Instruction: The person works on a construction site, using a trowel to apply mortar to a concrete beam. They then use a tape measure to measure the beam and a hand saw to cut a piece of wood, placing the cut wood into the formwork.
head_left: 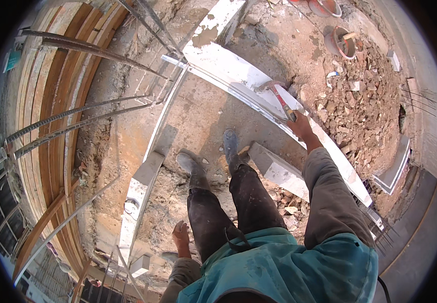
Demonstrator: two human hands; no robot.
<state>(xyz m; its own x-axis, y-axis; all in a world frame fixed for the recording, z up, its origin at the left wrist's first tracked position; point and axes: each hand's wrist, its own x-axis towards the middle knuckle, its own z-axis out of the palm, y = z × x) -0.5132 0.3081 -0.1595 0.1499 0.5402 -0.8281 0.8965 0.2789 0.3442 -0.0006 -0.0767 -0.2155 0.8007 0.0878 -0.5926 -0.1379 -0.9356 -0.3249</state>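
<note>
My right hand (301,126) grips the red and dark handle of a flat hand tool (282,101). Its greyish blade lies against the top of a low white block wall (327,144); the exact kind of tool is hard to make out. Along the inner edge of that wall runs a long, narrow white strip (223,87). My left hand (180,236) hangs low beside my left leg with its fingers loosely bent, and nothing shows in it. Between the two low walls are my grey, dusty boots (187,162). A second low block wall (133,202) stands on my left.
Several steel bars (77,121) jut across the left, in front of long wooden boards (41,116). A loose block (274,166) lies by my right leg. Beyond the right wall are broken rubble (362,96) and a bucket (344,46) at the far right.
</note>
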